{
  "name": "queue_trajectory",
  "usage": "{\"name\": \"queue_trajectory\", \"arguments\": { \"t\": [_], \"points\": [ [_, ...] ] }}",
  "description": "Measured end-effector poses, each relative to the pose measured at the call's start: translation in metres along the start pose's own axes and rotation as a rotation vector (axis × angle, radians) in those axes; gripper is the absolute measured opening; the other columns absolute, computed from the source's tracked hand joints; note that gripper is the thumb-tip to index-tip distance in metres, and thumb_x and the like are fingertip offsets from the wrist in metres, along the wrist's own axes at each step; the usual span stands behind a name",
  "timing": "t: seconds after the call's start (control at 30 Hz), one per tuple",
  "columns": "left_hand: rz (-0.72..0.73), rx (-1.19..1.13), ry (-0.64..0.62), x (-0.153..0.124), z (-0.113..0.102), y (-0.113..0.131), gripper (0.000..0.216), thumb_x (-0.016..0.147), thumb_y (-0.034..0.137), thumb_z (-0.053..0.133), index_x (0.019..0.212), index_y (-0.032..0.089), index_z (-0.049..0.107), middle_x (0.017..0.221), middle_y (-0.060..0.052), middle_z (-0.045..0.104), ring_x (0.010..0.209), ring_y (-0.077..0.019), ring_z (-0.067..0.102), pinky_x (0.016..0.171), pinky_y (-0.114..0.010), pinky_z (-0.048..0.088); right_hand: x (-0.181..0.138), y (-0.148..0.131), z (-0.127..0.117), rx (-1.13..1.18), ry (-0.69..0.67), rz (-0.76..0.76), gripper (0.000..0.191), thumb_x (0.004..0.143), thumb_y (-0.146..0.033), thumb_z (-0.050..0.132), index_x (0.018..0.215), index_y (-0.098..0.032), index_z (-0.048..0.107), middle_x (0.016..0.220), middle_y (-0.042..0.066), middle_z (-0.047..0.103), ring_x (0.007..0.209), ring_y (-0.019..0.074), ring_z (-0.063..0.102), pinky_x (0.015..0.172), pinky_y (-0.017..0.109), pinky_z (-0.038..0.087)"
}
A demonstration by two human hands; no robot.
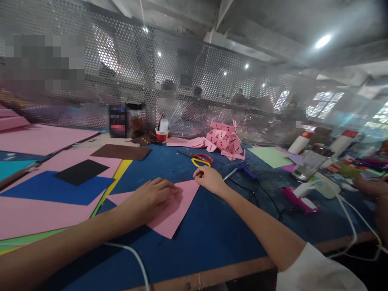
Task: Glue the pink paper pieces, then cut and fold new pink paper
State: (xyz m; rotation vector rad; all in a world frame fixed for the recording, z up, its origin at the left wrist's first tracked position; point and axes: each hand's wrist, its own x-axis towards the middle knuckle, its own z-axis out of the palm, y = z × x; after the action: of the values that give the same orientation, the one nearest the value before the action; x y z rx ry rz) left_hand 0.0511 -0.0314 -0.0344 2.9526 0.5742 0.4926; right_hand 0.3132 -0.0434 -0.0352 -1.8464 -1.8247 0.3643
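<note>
A pink sheet of paper point(174, 220), with one corner pointing toward me, lies on the blue tabletop. My left hand point(157, 198) rests flat on it, fingers stretched out and pressing on the sheet. At the sheet's upper right corner, my right hand point(209, 180) pinches the paper between thumb and fingers. Just beyond the right hand are scissors point(202, 159) with red and yellow handles. A blue glue gun point(247, 170) lies to the right of that hand, its dark cable trailing toward me.
Pink cut strips with black dots point(222, 139) are piled at the back. Blue paper point(60, 192) and black paper point(81, 171) lie on large sheets at left. A glass jar point(312, 163), a magenta device point(300, 202) and another person's hand point(370, 188) are at right.
</note>
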Motion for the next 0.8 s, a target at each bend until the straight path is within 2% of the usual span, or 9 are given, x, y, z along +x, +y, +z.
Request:
{"name": "queue_trajectory", "arguments": {
  "t": [0.4,0.63,0.8],
  "points": [
    [0.008,-0.030,0.022,0.000,0.001,-0.001,0.034,0.100,0.019,0.046,0.129,0.026,0.063,0.120,-0.008,0.067,0.106,-0.0223,0.059,0.096,-0.036,0.046,0.007,0.014,-0.005,0.092,-0.019,0.024,0.020,0.070,-0.008,0.062,0.083,-0.020,0.071,0.078,0.000,0.071,0.070,0.0144,0.063,0.065,0.024,0.045],
    [0.006,-0.022,0.025,-0.001,0.003,-0.003,0.034,0.100,0.020,0.047,0.129,0.026,0.063,0.120,-0.008,0.067,0.107,-0.0229,0.058,0.095,-0.037,0.046,0.010,0.020,-0.009,0.149,-0.017,0.025,0.027,0.067,-0.001,0.058,0.085,-0.018,0.069,0.083,0.001,0.070,0.070,0.0132,0.063,0.069,0.024,0.048],
    [-0.002,-0.026,0.040,-0.001,0.002,-0.001,0.031,0.098,0.020,0.048,0.124,0.021,0.066,0.118,-0.010,0.068,0.105,-0.0239,0.059,0.094,-0.038,0.048,0.009,0.024,-0.008,0.202,-0.024,0.029,0.020,0.071,-0.007,0.061,0.086,-0.017,0.068,0.081,0.001,0.069,0.071,0.0136,0.063,0.069,0.024,0.049]
  ]
}}
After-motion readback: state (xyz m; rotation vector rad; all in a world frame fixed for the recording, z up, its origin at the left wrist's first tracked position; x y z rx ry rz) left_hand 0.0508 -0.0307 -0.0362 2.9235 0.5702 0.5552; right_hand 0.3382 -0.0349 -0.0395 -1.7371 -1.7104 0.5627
